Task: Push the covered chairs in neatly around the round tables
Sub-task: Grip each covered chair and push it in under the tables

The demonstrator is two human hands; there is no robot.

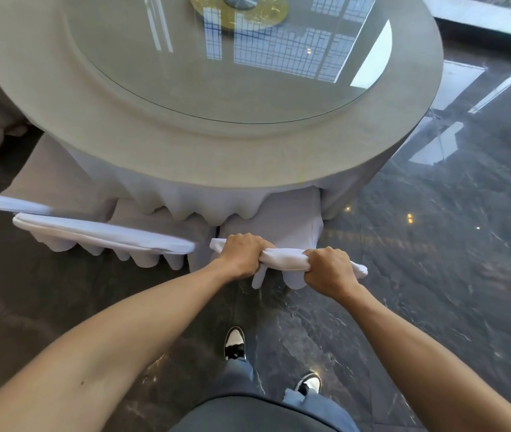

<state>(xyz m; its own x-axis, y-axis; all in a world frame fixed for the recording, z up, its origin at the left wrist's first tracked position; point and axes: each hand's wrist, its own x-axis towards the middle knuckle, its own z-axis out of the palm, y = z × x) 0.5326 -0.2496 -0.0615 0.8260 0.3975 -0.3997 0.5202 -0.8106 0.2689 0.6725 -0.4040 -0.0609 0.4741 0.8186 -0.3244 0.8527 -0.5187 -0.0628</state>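
While both hands grip the top of a white-covered chair [282, 258], the seat already sits partly under the near edge of the round table [154, 135]. The left hand [241, 255] has its fingers clamped over the chair back's top rail towards its left end, and the right hand [329, 271] is clamped the same way towards the right end, bunching the cover between them. Just to the left, a neighbouring chair [104, 235] stands close, its top nearly meeting this one, and a third chair top [8, 202] shows further left at the picture's edge. A glass turntable [226, 57] lies on the table, and the tablecloth skirt [204, 204] hangs over the seat below.

To finish this step well, I would judge that an even, straight push from both hands is needed, so the chair goes in square to the table's edge rather than swinging towards its neighbour. Gripping the frame through the cloth, not the loose cover alone, should stop the cover sliding. Feet [234, 342] stand well behind on the dark polished floor [435, 275], leaving room to step forward.
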